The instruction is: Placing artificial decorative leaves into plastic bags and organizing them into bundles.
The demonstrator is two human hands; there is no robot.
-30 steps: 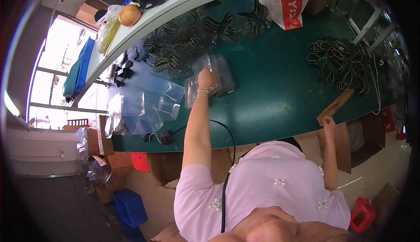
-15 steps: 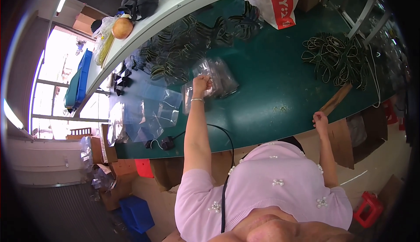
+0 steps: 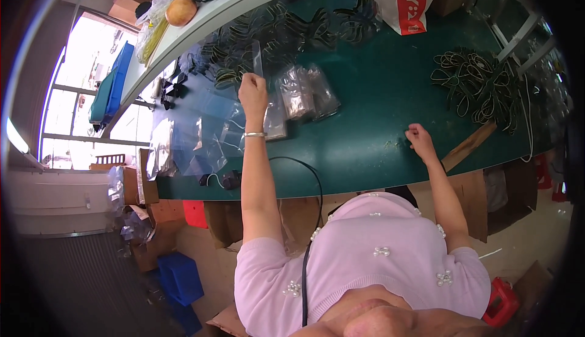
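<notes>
My left hand (image 3: pixel 253 94) is closed over the left half of the green table. A narrow, clear plastic strip (image 3: pixel 257 58) stands up from its fingers, so the hand appears to grip it. Just right of that hand lies a pile of flat, clear plastic packets (image 3: pixel 308 92), shiny and pale brown inside. Beyond it spread several dark green looped cords (image 3: pixel 231 50) with light edges, partly in clear film. My right hand (image 3: pixel 419 139), its fingers curled together, is over the table near some small pale crumbs (image 3: pixel 392 145). Whatever it may hold is hidden.
Loose clear plastic sheets (image 3: pixel 210 124) cover the left of the table. A tangled cord bundle (image 3: pixel 475 87) lies right, near a wooden strip (image 3: pixel 469 146). A white shelf (image 3: pixel 244 8) crosses overhead. A black cable (image 3: pixel 317 184) runs to my front; a white-and-red bag (image 3: pixel 399 2) stands behind.
My left hand has moved left off the packet pile, with the clear strip now showing above it. My right hand has moved left and inward, away from the wooden strip. The view has shifted slightly.
</notes>
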